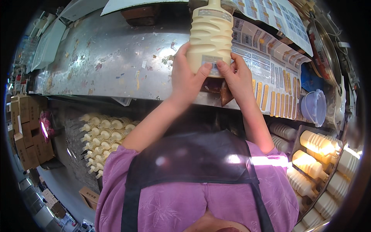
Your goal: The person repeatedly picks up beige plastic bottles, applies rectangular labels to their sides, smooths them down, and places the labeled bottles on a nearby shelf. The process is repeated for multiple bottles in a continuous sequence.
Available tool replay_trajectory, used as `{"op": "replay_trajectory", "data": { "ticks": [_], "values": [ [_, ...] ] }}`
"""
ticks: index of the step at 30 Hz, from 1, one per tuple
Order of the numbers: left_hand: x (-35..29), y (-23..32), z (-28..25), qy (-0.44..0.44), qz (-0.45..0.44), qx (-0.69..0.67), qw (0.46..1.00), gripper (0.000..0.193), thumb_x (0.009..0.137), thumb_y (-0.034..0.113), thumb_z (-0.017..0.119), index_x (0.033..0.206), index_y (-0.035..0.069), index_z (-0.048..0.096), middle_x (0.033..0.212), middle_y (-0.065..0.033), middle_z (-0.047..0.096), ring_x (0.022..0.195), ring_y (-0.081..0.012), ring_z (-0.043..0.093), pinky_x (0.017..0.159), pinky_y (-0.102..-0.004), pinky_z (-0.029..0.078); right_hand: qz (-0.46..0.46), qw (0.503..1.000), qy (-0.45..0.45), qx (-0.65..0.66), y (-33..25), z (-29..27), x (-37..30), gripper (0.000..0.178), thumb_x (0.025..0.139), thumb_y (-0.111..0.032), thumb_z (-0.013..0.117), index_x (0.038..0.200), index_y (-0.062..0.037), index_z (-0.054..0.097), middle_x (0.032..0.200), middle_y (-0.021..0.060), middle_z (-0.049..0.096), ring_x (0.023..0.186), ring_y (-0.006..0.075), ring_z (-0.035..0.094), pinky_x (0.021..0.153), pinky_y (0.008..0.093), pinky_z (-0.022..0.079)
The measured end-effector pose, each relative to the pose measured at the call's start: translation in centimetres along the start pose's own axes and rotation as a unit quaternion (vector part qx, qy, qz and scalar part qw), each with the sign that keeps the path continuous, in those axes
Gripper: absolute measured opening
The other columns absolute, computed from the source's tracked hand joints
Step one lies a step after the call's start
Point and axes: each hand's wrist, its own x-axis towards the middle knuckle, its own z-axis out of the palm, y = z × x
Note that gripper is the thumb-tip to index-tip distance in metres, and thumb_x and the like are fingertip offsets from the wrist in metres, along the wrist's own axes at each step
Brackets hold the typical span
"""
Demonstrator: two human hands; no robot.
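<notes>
A large cream plastic bottle (210, 36) with wavy ridged sides lies over the worktable, its neck pointing away from me. My left hand (187, 75) wraps its left side, and my right hand (236, 75) holds the right side near the base. Both thumbs press on a small printed label (210, 62) close to the bottle's bottom end. Another label strip (211, 14) shows near its shoulder. Sheets of gold and silver stickers (270, 65) lie just right of the bottle. A brown block (226, 94) is partly hidden beneath my right hand.
The metal table (116, 58) carries scattered paper scraps. A translucent bucket (313, 107) hangs at its right end. Rows of cream pump bottles (102, 135) stand at lower left. A crate of similar bottles (309, 162) is at lower right. Cardboard boxes (31, 131) are stacked far left.
</notes>
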Motion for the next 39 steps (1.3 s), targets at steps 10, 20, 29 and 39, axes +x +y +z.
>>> {"op": "replay_trajectory", "data": {
  "ticks": [10,20,29,39],
  "values": [
    [0.1,0.2,-0.2,-0.006,0.003,-0.002,1.0,0.077,0.096,0.042,0.069,0.149,-0.004,0.038,0.138,-0.0241,0.051,0.126,-0.0358,0.053,0.109,-0.0451,0.042,-0.001,1.0,0.008,0.003,0.4,0.3,0.0,0.073,0.086,-0.048,0.079,0.131,0.0066,0.06,0.076,0.0055,0.06,0.069,0.0168,0.059,0.064,0.033,0.048],
    [-0.1,0.0,-0.2,-0.006,-0.009,-0.016,1.0,0.08,0.094,0.04,0.073,0.149,-0.004,0.036,0.137,-0.024,0.05,0.126,-0.0351,0.053,0.108,-0.0449,0.043,0.005,1.0,0.006,-0.007,-0.1,0.1,0.0,0.075,0.086,-0.049,0.079,0.132,0.007,0.059,0.078,0.0068,0.062,0.071,0.0181,0.061,0.066,0.0337,0.049],
    [0.1,-0.1,-0.2,-0.01,-0.006,-0.032,0.999,0.082,0.09,0.037,0.077,0.148,-0.004,0.036,0.136,-0.0242,0.05,0.125,-0.0365,0.053,0.108,-0.0453,0.043,0.003,0.999,-0.009,0.046,2.0,-0.1,0.6,0.063,0.095,-0.047,0.071,0.132,0.0026,0.062,0.084,0.005,0.063,0.077,0.0158,0.062,0.066,0.0325,0.049],
    [0.3,1.5,-1.2,-0.059,-0.035,0.063,0.996,0.087,0.088,0.026,0.078,0.153,-0.002,0.028,0.146,-0.0226,0.046,0.134,-0.0295,0.05,0.112,-0.0408,0.042,-0.042,0.955,-0.023,0.293,-2.4,-3.7,1.0,0.025,0.096,-0.011,0.071,0.119,-0.0051,0.066,0.105,0.0016,0.068,0.101,0.0098,0.062,0.089,0.0252,0.05]
  ]
}}
